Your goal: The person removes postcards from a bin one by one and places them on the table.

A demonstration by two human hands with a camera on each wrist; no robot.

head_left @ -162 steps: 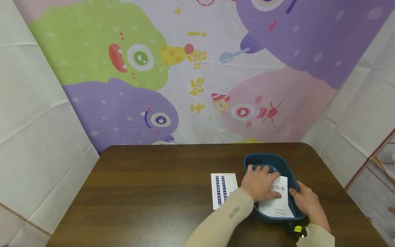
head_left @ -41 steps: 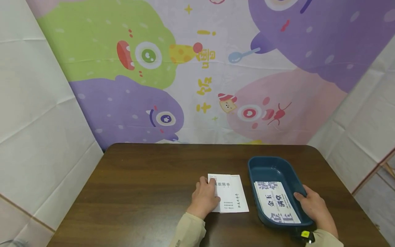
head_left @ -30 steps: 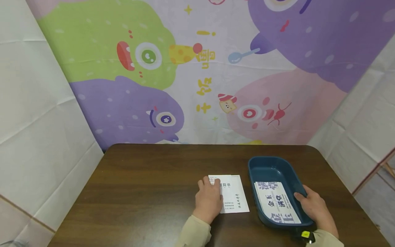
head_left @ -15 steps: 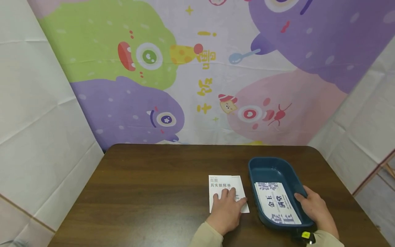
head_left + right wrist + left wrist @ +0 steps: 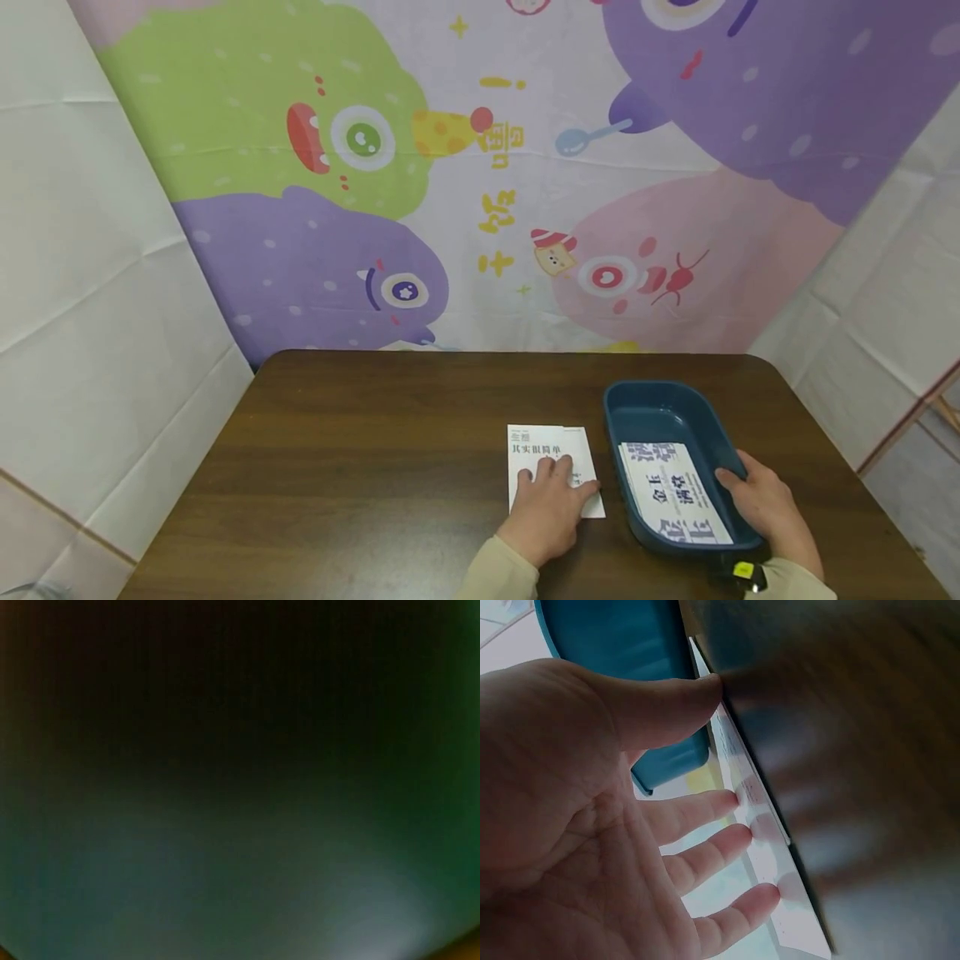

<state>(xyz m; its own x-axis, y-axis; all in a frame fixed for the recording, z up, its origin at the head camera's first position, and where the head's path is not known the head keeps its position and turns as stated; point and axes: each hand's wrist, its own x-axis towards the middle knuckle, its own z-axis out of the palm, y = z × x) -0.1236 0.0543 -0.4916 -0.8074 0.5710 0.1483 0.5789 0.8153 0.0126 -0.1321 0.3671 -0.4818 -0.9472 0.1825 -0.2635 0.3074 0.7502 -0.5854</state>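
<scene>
On the table lie white printed cards (image 5: 534, 468), at least two, overlapping with their edges slightly offset. My left hand (image 5: 546, 512) rests its spread fingertips on them, the thumb near their right edge. In the left wrist view the fingertips (image 5: 761, 900) touch the white cards (image 5: 772, 877), and the thumb reaches their edge. A dark blue tray (image 5: 637, 393) stands to the right, with white cards (image 5: 671, 493) bearing purple lettering inside it. My right hand (image 5: 768, 504) grips the tray's right side, thumb over the rim. The right wrist view is too dark and blurred to read.
The brown wooden table (image 5: 337, 467) reaches back to a cartoon-print cloth (image 5: 480, 317). White cloth walls (image 5: 97, 292) stand at both sides. A dark strap with a yellow tag (image 5: 742, 570) is at my right wrist.
Earlier my left hand was on a card in the tray; now it is on the table cards. In the last second it shifted right from their left edge. My right hand stays on the tray.
</scene>
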